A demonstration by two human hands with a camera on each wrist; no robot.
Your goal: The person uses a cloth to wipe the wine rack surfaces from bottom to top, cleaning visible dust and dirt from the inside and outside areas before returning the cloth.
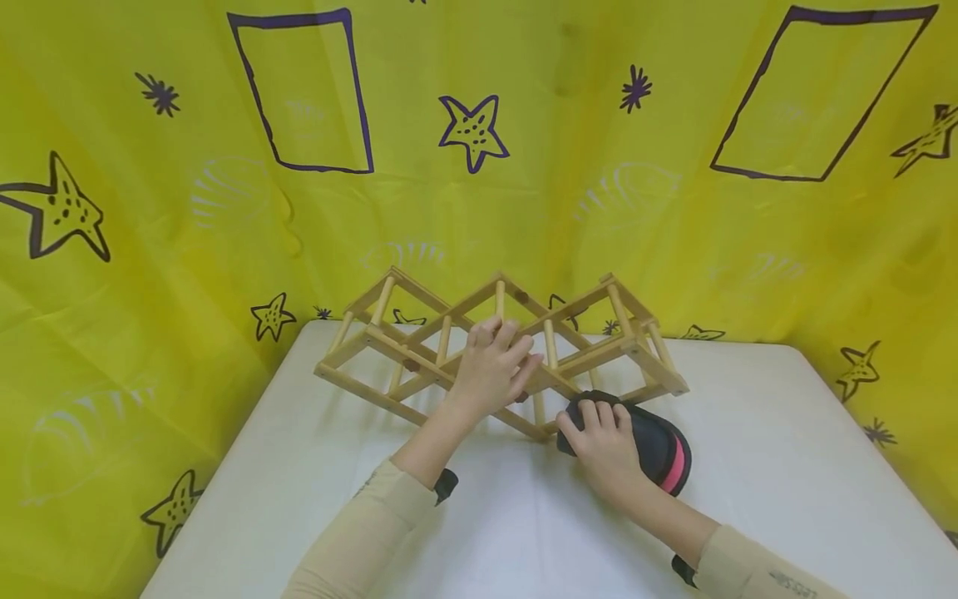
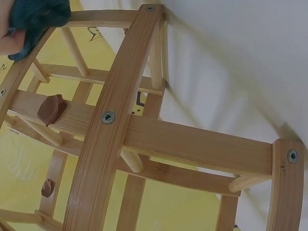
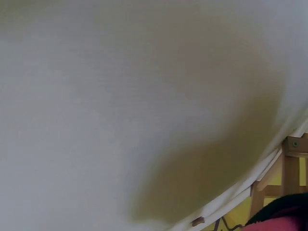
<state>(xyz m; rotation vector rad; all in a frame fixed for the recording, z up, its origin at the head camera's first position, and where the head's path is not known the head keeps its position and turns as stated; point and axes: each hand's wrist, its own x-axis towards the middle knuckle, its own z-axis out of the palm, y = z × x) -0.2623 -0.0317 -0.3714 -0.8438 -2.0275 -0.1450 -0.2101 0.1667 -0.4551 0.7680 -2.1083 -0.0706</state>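
On the white table stands an expanded wooden lattice rack [image 1: 441, 337], its bolted slats close in the left wrist view. My left hand [image 1: 494, 366] grips the rack near its middle, fingers curled over a front slat. My right hand [image 1: 606, 445] holds a black slipper [image 1: 659, 441] with a pink band, by the end nearest the rack. That end lies against the rack's front right side. The right wrist view catches a dark and pink edge of the slipper [image 3: 276, 219]. In the left wrist view, dark cloth [image 2: 38, 17] shows with fingers beside it; whose hand cannot be told.
A white cloth covers the table [image 1: 771, 449]. Behind and beside it hangs a yellow curtain [image 1: 524, 200] printed with stars and fish bones. Brown patches [image 2: 52, 109] mark some slats. The rack's far side stands close to the table's back edge.
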